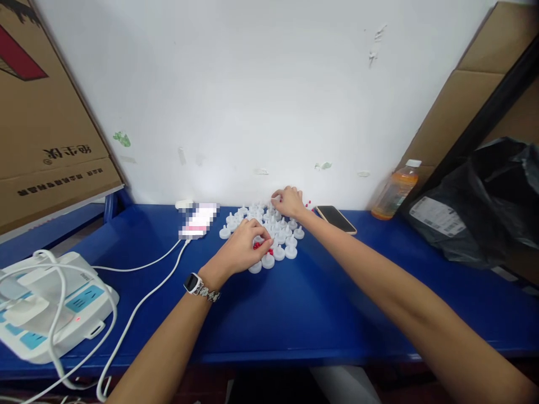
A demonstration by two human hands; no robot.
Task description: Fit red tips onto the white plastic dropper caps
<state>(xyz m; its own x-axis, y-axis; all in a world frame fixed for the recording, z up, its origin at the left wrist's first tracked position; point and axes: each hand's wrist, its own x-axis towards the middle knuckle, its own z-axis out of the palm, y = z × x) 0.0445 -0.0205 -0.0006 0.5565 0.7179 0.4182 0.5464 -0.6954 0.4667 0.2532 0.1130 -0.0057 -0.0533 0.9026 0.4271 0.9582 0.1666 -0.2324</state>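
Both hands sit on the caps (281, 238): left hand (244, 249) pinching red pins (257, 245) at the near edge, right hand (289, 202) curled beyond, its hold unclear.

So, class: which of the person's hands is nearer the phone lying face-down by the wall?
Right. The right hand is just left of the phone; the left hand is farther left and nearer the camera.
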